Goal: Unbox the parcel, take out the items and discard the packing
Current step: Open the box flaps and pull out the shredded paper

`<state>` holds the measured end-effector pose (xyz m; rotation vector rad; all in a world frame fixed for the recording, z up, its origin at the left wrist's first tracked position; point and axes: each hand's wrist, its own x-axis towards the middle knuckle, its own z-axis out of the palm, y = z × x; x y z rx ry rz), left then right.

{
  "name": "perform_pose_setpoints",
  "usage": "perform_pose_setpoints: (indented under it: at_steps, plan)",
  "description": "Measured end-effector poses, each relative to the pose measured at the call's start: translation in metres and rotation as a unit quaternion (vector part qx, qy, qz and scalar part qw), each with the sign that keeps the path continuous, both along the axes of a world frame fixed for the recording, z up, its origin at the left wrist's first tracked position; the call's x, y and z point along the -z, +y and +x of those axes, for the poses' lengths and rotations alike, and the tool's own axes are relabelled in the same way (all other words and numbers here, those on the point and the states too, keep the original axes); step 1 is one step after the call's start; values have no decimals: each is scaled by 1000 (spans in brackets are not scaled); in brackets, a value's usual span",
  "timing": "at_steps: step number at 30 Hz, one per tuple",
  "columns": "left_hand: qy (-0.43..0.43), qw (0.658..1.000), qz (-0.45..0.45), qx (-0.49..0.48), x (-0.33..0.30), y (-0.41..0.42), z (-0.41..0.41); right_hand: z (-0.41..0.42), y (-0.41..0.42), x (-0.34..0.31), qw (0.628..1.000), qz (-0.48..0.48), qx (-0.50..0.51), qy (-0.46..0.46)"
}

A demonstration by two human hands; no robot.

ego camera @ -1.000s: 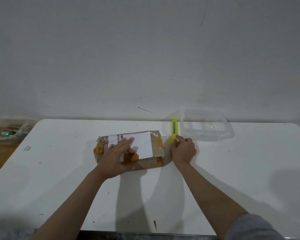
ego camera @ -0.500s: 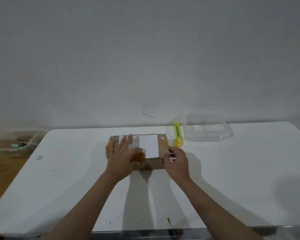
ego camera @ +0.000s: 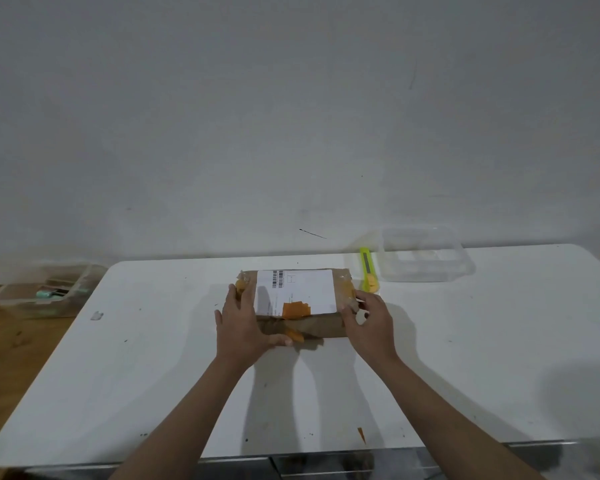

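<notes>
A brown cardboard parcel (ego camera: 321, 327) with a white shipping label and orange tape lies on the white table (ego camera: 465, 358), near its far middle. My left hand (ego camera: 243, 327) grips the parcel's left end, fingers over the top and thumb along the near side. My right hand (ego camera: 369, 322) holds the parcel's right end, fingers curled on the taped edge. A yellow-green utility knife (ego camera: 368, 270) lies on the table just behind the parcel's right corner, free of both hands.
A clear plastic container (ego camera: 426, 254) stands at the back right, next to the knife. Another clear bin (ego camera: 42, 289) with small items sits on the floor left of the table. An orange tape scrap (ego camera: 361, 434) lies near the front edge.
My right hand let go of the knife, which now lies on the table, and moved onto the parcel's right end. My left hand slid from the label to the left end.
</notes>
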<state>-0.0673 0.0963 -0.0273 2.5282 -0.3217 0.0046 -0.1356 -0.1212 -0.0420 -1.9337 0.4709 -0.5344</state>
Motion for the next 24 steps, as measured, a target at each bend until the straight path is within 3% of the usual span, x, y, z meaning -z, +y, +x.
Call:
perform_pose_setpoints:
  at_steps: [4,17,24]
  plan:
    - [-12,1000,27,-8,4,-5,-6,-1,0,0,1000,4,-3,2]
    - [-25,985,-165,-44,3,2,1,-2,-2,-7,998,53,-28,-14]
    - [-47,978,-186,-81,6,-5,7,5,-3,-11,999,41,-30,1]
